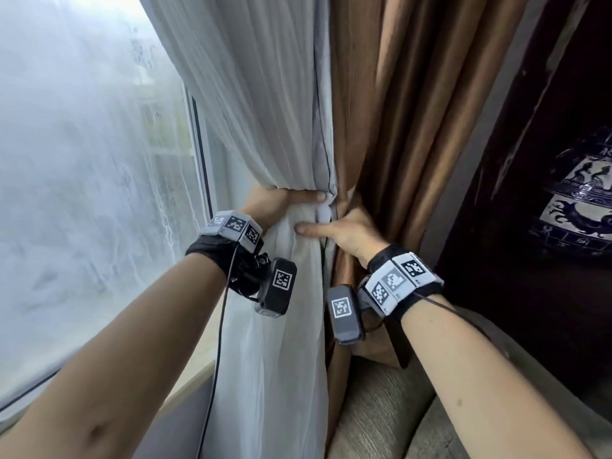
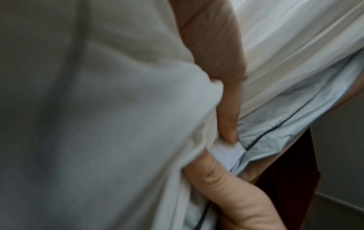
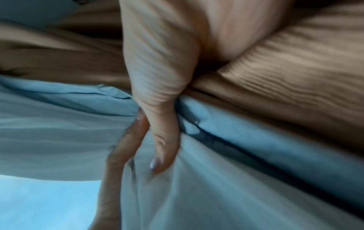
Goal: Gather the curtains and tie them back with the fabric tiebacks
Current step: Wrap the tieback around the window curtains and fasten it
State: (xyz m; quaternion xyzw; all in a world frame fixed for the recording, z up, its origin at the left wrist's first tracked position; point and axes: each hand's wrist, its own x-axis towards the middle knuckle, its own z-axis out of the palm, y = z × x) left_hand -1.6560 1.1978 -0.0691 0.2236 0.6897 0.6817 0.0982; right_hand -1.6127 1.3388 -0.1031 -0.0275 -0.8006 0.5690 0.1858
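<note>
The left hand has its grip wrapped around the white sheer curtain, cinching it into a narrow waist, with the thumb across the near side of the bundle. Just right of it the right hand has its thumb laid across the sheer while its fingers reach behind the bundle, between it and the brown curtain; the right wrist view shows them buried in brown fabric, though what they hold I cannot tell. So the sheer looks gathered, which I judge to be about the first half of the job. No tieback is clearly visible, so wrapping and tying are left. The brown curtain hangs in loose folds, not yet bundled. Far left is the window; near right, a cushioned seat.
</note>
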